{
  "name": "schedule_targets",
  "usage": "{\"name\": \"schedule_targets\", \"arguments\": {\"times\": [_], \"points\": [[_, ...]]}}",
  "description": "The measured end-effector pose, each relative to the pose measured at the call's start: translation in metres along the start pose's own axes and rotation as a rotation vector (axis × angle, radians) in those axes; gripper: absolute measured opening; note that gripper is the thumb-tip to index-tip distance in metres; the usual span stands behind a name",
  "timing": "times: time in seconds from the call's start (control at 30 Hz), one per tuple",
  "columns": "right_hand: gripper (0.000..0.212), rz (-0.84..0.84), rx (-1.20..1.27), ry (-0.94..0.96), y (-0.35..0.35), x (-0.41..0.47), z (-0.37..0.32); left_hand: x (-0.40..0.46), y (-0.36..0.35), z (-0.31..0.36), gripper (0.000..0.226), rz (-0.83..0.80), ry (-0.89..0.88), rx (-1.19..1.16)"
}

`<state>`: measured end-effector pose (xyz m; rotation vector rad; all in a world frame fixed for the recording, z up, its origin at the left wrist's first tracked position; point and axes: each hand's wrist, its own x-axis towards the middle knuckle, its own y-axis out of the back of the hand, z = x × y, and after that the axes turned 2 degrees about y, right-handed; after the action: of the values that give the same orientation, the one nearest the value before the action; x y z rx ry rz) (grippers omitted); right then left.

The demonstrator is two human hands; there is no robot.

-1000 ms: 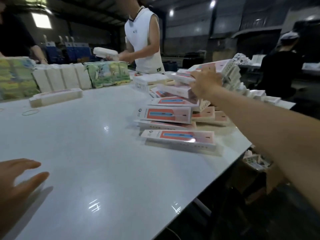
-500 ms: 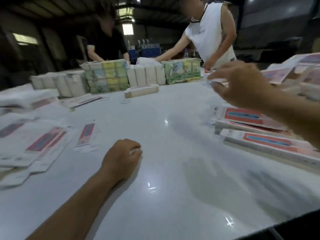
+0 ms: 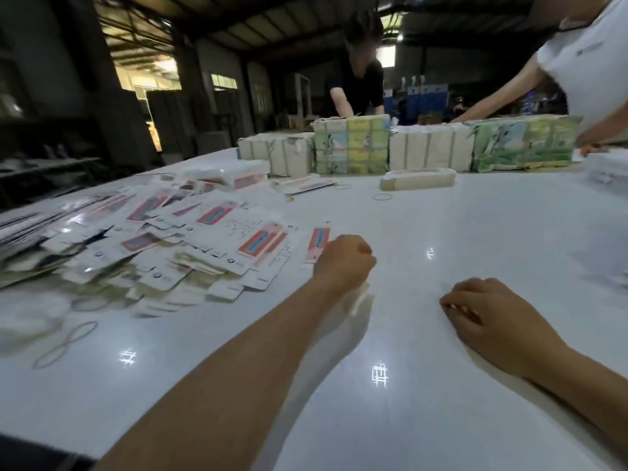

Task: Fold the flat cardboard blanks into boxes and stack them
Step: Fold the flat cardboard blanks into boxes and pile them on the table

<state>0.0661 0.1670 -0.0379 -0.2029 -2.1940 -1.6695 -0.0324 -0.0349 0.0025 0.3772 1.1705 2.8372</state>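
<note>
The view has turned from the finished boxes at the right to the heap of blanks (image 3: 163,246) on the left of the worktop (image 3: 475,249), so a new box is probably about to begin. The left hand (image 3: 343,263), a fist before, is now beside the nearest blank (image 3: 317,244); its grip is curled, and whether it pinches something pale cannot be told. The right hand (image 3: 492,321) has let go of the boxes and come down on the worktop, its fingers loosely bent, holding nothing. The worktop is white and glossy, with rubber bands (image 3: 64,343) on it. At the far edge stand wrapped bundles (image 3: 428,154), two people work behind them, and the hall is dim.
</note>
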Motion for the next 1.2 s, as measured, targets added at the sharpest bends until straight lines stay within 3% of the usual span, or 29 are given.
{"name": "schedule_targets", "arguments": {"times": [0.07, 0.13, 0.27, 0.33, 0.43, 0.6, 0.7, 0.8, 0.87, 0.93, 1.03, 1.13, 1.2], "points": [[0.022, 0.012, 0.007, -0.004, 0.000, 0.001, -0.001, 0.030, 0.038, -0.021, 0.033, 0.111, 0.127, 0.289], [0.019, 0.020, 0.007, -0.009, 0.000, 0.003, -0.003, 0.047, 0.075, -0.052, 0.062, 0.168, 0.305, 0.545], [0.015, 0.041, 0.028, 0.003, -0.001, 0.005, -0.005, 0.061, 0.115, -0.111, 0.108, 0.093, 0.605, 0.708], [0.014, 0.039, 0.042, -0.005, -0.001, 0.006, -0.004, 0.070, 0.119, -0.127, 0.113, 0.066, 0.624, 0.744], [0.013, 0.036, 0.059, -0.019, -0.001, 0.006, -0.004, 0.085, 0.122, -0.130, 0.100, 0.039, 0.631, 0.653], [0.013, 0.007, 0.064, -0.028, 0.000, 0.006, -0.006, 0.090, 0.121, -0.120, 0.055, 0.118, 0.521, 0.557], [0.015, -0.003, 0.066, 0.001, 0.000, 0.007, -0.006, 0.076, 0.120, -0.102, 0.055, 0.174, 0.354, 0.517], [0.021, -0.002, 0.104, -0.014, -0.003, 0.010, -0.003, 0.058, 0.098, -0.071, 0.051, 0.111, 0.158, 0.321], [0.033, 0.085, 0.374, -0.179, 0.001, 0.013, -0.003, 0.041, 0.070, -0.046, 0.037, 0.013, 0.010, 0.249], [0.037, 0.203, 0.902, -0.455, 0.012, 0.018, -0.002, 0.020, 0.042, -0.019, 0.024, -0.088, -0.111, 0.212], [0.019, 0.230, 1.431, -0.764, 0.027, 0.018, 0.008, -0.007, 0.011, 0.010, 0.022, -0.237, -0.158, 0.159], [0.015, 0.294, 1.436, -0.751, 0.030, 0.011, 0.010, -0.021, -0.008, 0.020, 0.026, -0.337, -0.178, 0.238], [0.018, 0.304, 1.374, -0.717, 0.031, 0.008, 0.008, -0.028, -0.020, 0.028, 0.052, -0.309, -0.260, 0.442]]}}
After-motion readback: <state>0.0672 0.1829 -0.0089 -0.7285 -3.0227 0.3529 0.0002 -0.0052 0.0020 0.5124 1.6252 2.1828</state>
